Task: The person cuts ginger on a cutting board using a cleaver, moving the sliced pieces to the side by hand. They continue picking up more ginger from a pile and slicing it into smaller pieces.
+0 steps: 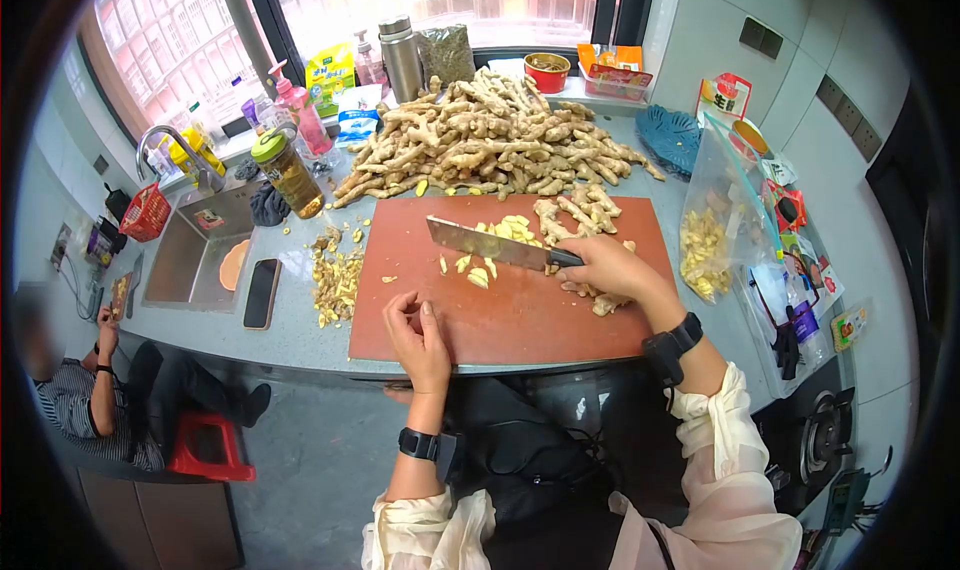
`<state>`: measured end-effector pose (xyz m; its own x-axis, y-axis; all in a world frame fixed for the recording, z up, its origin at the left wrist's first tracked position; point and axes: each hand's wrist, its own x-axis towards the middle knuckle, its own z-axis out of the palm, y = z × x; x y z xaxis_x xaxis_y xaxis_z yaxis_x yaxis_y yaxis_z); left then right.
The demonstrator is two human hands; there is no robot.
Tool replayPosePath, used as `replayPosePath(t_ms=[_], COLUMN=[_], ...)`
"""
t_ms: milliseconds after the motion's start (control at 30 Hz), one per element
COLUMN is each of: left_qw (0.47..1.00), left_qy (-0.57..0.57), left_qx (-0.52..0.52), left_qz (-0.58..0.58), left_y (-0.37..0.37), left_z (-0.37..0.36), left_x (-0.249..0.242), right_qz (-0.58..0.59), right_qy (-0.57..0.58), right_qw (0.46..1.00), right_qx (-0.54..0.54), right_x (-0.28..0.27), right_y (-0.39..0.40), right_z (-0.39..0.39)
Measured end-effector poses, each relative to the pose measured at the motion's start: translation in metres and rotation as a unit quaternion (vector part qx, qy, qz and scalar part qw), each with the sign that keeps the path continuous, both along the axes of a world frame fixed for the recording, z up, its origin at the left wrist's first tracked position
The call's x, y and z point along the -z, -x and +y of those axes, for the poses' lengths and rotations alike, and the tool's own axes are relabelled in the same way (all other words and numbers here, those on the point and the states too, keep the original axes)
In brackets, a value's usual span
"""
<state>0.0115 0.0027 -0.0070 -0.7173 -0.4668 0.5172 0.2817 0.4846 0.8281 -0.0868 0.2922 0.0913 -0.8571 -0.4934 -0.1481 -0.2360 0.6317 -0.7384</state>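
**Ginger on the board, cleaver held level above the slices**

Ginger slices [478, 273] lie near the centre of the red-brown cutting board [520, 320], just under the blade. Left hand [420, 340] rests at the board's near edge, fingers loosely curled, palm down; it holds nothing that can be seen. Right hand [612, 270] is closed round the handle of the cleaver [488, 242], whose blade points toward the person's left and sits just above the slices. Beneath and beside that hand lie a few whole ginger pieces [575, 215] on the board's far right part.

Off the board's left edge, a scatter of peelings and trimmings [337, 280] lies on the counter, with a dark phone [262, 292] beside it and the sink [190, 260] further left. To the right stands a clear plastic bag [715, 230] holding cut ginger.

Behind the board, a large heap of raw ginger [490, 140] covers the counter. An oil jar [288, 175], a pink pump bottle [300, 110] and a steel flask [402, 58] stand toward the window.

At lower left, another person [90, 390] is seated beside a red stool [205, 448].
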Motion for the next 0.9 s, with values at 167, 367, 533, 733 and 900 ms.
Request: replayPosePath(t_ms=[167, 367, 533, 733, 900], left_qw=[1.0, 1.0, 0.997, 0.958, 0.94], left_qy=[-0.006, 0.005, 0.034, 0.265, 0.319], left_qx=[0.003, 0.01, 0.013, -0.002, 0.104], left_qz=[-0.007, -0.027, -0.067, -0.105, -0.067], left_y=[0.001, 0.0, 0.003, 0.004, 0.004], left_z=[0.0, 0.001, -0.001, 0.011, 0.051], left_x=[0.001, -0.003, -0.001, -0.012, -0.031], right_qz=[-0.081, -0.129, -0.126, -0.058, -0.02], right_qy=[0.031, 0.034, 0.259, 0.436, 0.475], right_qw=[0.996, 0.991, 0.95, 0.87, 0.837], right_qx=[-0.002, 0.023, 0.122, 0.223, 0.271], right_x=[-0.005, -0.013, -0.001, 0.032, 0.062], right_y=[-0.01, -0.026, -0.034, -0.054, -0.059], right_z=[-0.008, -0.001, 0.02, 0.055, 0.076])
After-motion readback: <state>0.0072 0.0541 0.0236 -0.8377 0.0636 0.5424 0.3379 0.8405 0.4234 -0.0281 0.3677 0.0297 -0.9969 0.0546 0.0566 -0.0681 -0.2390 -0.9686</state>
